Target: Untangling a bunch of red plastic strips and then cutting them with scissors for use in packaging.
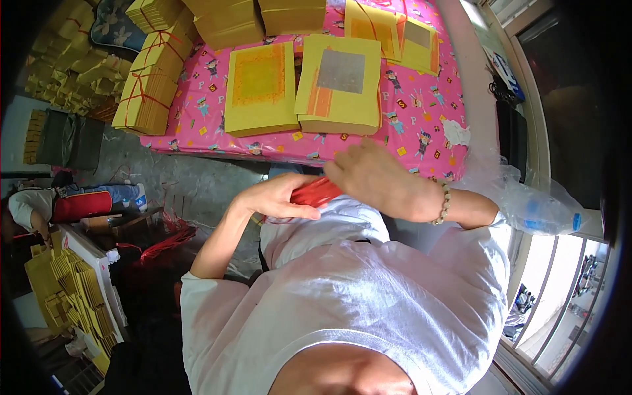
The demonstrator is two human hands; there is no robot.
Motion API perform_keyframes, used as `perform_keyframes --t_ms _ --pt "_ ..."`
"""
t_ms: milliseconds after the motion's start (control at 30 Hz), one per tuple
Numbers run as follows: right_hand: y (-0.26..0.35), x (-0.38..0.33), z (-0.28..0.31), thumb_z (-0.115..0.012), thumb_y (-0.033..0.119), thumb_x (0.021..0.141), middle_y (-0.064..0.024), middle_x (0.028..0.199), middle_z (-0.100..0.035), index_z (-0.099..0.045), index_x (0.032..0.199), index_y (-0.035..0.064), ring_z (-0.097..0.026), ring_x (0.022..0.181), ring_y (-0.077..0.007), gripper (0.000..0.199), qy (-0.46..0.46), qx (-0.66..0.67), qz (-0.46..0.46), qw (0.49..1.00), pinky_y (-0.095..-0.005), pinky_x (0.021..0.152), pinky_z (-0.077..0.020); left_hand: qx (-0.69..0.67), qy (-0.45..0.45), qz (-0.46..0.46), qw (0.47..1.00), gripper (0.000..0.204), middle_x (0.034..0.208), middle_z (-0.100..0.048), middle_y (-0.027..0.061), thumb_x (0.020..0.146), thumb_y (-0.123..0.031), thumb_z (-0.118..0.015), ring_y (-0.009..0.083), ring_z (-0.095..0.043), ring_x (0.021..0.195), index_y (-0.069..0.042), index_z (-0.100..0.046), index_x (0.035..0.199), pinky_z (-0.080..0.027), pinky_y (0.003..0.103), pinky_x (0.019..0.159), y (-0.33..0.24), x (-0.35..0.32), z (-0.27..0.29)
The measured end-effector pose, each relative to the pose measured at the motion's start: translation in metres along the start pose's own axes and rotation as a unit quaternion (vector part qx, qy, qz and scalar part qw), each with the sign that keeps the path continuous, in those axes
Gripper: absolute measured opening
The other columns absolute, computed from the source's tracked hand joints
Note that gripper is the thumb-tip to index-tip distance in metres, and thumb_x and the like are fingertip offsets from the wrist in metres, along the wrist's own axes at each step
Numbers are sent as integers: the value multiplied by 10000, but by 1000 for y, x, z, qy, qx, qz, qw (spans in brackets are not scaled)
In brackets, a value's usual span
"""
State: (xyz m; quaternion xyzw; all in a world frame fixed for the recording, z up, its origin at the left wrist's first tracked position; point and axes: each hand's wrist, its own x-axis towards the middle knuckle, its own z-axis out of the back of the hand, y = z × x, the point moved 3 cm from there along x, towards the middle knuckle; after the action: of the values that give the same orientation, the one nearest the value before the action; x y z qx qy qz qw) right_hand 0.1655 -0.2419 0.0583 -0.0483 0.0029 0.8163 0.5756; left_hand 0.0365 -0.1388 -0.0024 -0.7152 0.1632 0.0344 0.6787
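White-sleeved left hand (280, 197) and right hand (375, 178) pinching thin red plastic strings (316, 192) | beyond grip: yellow paper stacks (339, 82) | risk: loose strands probably slipping, tangling.

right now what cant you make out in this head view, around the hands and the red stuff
- Red strands: bunched between left hand and right hand; the fingers cover their ends and number.
- Right hand's palm side: turned away, grip unseen.
- Yellow paper stack on the pink table cover: sheet count too fine.
- Table's near legs: hidden by the person's white shirt.
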Motion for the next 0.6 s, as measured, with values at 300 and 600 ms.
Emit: perform_keyframes --t_ms 300,600 --pt "-26 13 12 -633 260 805 -125 862 -605 -545 958 15 -588 809 -305 302 19 266 22 964 -415 735 -445 -13 -77 1 997 189 781 -479 -13 962 -186 -483 83 -422 742 -16 -561 987 -385 234 674 -10 -2 -1" --pt "-105 -2 14 -577 224 877 -144 852 -613 -595 990 4 -608 785 -304 248 -198 298 -89 929 -372 688 -469 -91 -256 -57 961 176 675 -418 -67 965 -170 -462 33 -342 600 -35 -568 927 -280 210 520 -22 -20 9"
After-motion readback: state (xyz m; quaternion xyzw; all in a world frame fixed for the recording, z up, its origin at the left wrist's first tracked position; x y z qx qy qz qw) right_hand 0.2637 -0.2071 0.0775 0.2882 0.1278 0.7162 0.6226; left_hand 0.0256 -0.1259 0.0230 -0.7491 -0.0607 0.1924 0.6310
